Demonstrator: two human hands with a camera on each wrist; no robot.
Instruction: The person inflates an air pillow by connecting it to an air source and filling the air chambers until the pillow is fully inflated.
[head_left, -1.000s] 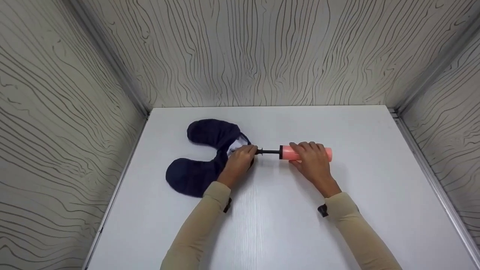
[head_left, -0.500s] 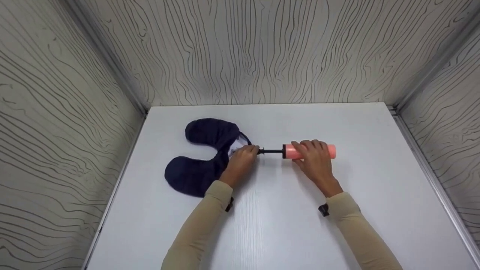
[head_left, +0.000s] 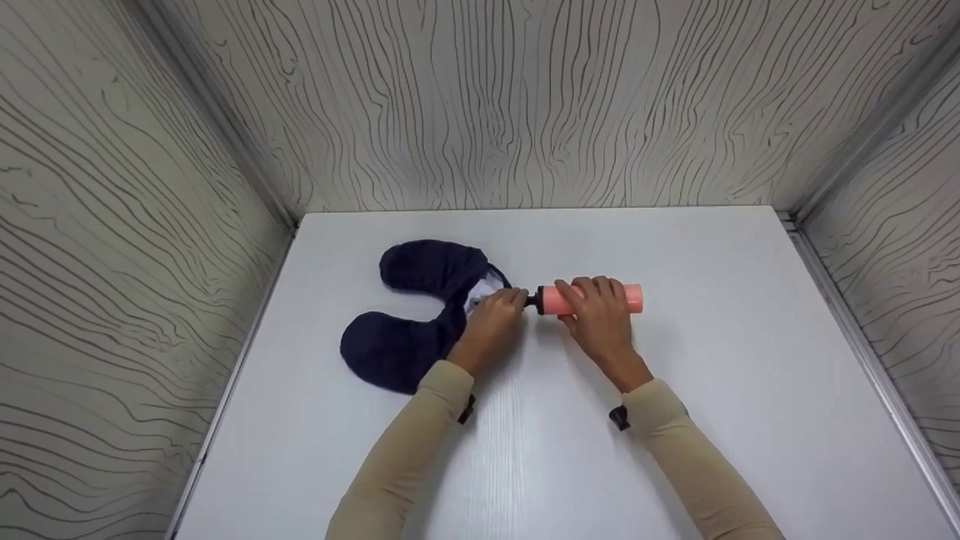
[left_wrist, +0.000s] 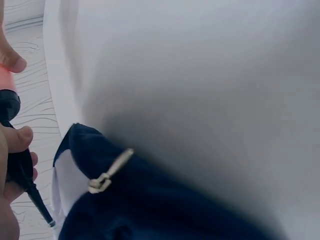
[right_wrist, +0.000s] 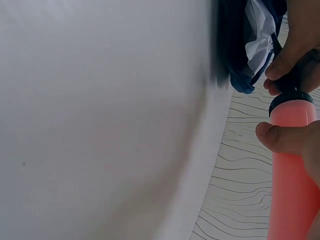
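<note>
A navy U-shaped neck pillow (head_left: 397, 349) lies on the left half of the table, its cover unzipped at the curve over a white lining (head_left: 484, 289). My left hand (head_left: 495, 322) grips the black nozzle end of a hand pump, whose thin tip (left_wrist: 42, 207) points into the white lining in the left wrist view. My right hand (head_left: 600, 315) is wrapped round the pump's pink barrel (head_left: 634, 298). The barrel's black collar (right_wrist: 291, 98) sits close beside my left hand, with the rod almost wholly hidden. A zipper pull (left_wrist: 110, 172) hangs at the cover's opening.
The white table (head_left: 712, 262) carries the pillow and pump. Wood-grain panels (head_left: 480, 105) rise at the back and on both sides, with metal rails (head_left: 870, 360) along the side edges.
After drawing slightly right, my right hand has slid the pink barrel left, and the black rod has gone into it. My left hand and the pillow have shifted slightly right.
</note>
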